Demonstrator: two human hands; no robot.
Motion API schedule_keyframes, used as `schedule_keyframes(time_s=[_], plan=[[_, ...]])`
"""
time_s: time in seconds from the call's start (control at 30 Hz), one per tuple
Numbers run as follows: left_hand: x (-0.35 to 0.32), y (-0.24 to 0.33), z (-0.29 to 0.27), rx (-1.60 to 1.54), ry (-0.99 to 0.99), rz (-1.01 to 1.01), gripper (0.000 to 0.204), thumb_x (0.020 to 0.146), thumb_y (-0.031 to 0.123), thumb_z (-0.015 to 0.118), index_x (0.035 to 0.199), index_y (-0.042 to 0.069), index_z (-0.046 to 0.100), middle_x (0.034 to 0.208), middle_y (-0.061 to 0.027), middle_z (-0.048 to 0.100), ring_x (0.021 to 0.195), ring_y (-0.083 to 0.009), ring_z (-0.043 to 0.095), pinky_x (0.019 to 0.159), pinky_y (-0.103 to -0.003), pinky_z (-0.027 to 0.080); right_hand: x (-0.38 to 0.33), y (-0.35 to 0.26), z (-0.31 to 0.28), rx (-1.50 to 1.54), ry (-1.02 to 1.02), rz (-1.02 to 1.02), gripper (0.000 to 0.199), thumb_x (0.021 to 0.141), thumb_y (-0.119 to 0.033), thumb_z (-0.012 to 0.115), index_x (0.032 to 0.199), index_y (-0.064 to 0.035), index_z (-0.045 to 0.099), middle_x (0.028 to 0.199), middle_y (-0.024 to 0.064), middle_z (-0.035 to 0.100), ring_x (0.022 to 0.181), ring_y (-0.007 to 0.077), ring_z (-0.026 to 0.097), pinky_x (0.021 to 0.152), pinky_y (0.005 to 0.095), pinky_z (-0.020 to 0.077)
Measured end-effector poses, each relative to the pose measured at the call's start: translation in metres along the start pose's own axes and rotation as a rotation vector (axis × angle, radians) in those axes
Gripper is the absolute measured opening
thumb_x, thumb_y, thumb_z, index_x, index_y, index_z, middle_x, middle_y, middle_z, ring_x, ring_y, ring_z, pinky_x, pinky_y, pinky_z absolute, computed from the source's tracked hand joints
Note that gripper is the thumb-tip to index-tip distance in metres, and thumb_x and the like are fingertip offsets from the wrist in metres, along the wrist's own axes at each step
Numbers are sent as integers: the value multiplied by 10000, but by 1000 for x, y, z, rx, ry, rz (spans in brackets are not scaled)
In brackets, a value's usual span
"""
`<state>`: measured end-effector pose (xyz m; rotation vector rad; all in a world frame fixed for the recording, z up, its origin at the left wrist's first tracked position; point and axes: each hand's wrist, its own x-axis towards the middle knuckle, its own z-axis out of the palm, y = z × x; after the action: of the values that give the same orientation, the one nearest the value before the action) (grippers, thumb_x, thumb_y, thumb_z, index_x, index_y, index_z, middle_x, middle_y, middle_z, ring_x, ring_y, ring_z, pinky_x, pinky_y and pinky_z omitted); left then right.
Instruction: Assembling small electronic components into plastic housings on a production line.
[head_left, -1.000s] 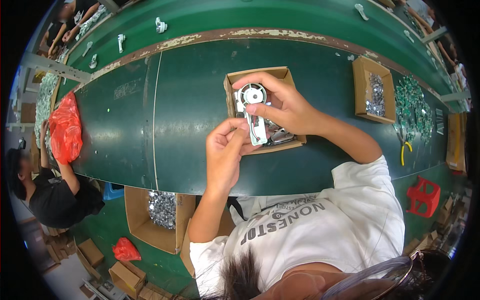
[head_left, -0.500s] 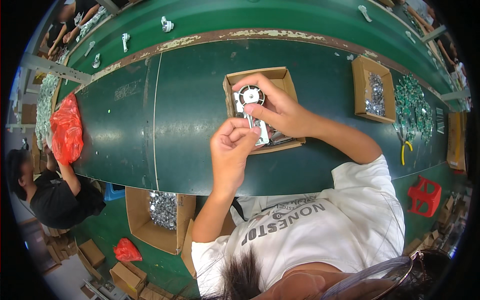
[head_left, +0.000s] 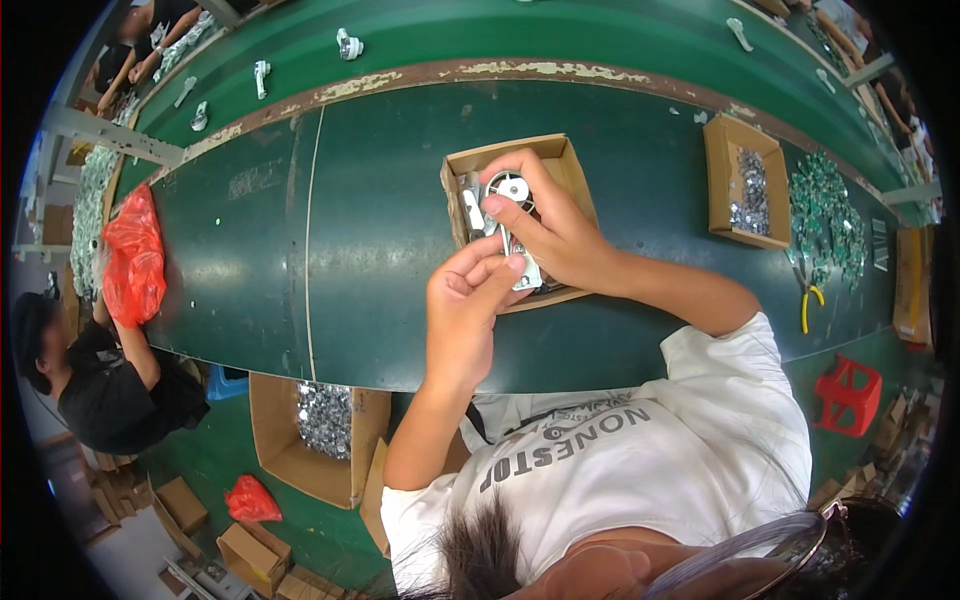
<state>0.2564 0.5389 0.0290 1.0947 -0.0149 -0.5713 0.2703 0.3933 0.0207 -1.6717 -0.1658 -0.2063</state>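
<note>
Above a shallow cardboard box [head_left: 453,203], both of my hands hold a small white device with a round spoked head, resembling a handheld fan [head_left: 513,188]. My right hand [head_left: 565,230] curls around the round head, its thumb laid across the near side. The fingers of my left hand [head_left: 465,305] pinch the narrow lower end, where a pale green board shows. Metal-looking parts [head_left: 473,212] lie in the box beside the device. My hands cover much of the box's inside.
To the right stand a box of small metal parts [head_left: 750,190], a heap of green circuit boards [head_left: 828,215] and yellow-handled pliers [head_left: 806,300]. A red bag [head_left: 133,255] is at left, by another person [head_left: 120,385]. White pieces [head_left: 349,45] lie on the green belt beyond.
The device has turned in my hands and its round head has shifted slightly right. Both hands keep hold. The white pieces on the belt have moved right.
</note>
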Motion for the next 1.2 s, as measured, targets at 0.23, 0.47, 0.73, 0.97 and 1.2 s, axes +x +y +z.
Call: schedule_keyframes(time_s=[0.23, 0.47, 0.73, 0.97, 1.2], plan=[[-3, 7, -2, -72, 0, -131, 230, 886, 83, 600, 1091, -18, 581, 931, -53, 655, 829, -97, 627, 722, -268, 535, -1, -7, -3, -167, -93, -36, 240, 928, -113, 536, 1134, -40, 434, 975, 59, 528, 844, 78, 515, 698, 233, 431], [-4, 3, 5, 32, 2, 17, 235, 880, 64, 584, 1102, -12, 568, 931, -58, 654, 805, -99, 637, 685, -252, 551, -3, -3, -4, -125, -39, -96, 228, 915, -64, 514, 1125, -35, 431, 977, 71, 523, 836, 107, 534, 701, 256, 442], [-3, 7, 20, 184, 34, 226, 330, 850, 77, 633, 1133, -52, 523, 982, -100, 621, 826, -127, 609, 627, -219, 503, 5, 9, 1, 28, 81, -352, 261, 913, -122, 532, 1131, -31, 422, 1045, 105, 488, 954, 189, 523, 819, 310, 426], [20, 15, 15, 491, -27, 183, 366, 884, 92, 607, 1215, 16, 470, 985, -39, 601, 870, -86, 563, 693, -220, 482, -1, -5, -47, 148, -26, -90, 359, 802, -223, 708, 972, 1, 485, 749, 78, 627, 646, 122, 582, 536, 291, 431], [23, 1, 43, 489, 21, 262, 594, 792, 29, 638, 1310, 129, 367, 793, -24, 634, 843, -112, 565, 713, -233, 460, 1, 12, -61, 110, -33, -16, 366, 699, -221, 736, 899, 0, 524, 809, 111, 550, 791, 218, 543, 668, 343, 433]])
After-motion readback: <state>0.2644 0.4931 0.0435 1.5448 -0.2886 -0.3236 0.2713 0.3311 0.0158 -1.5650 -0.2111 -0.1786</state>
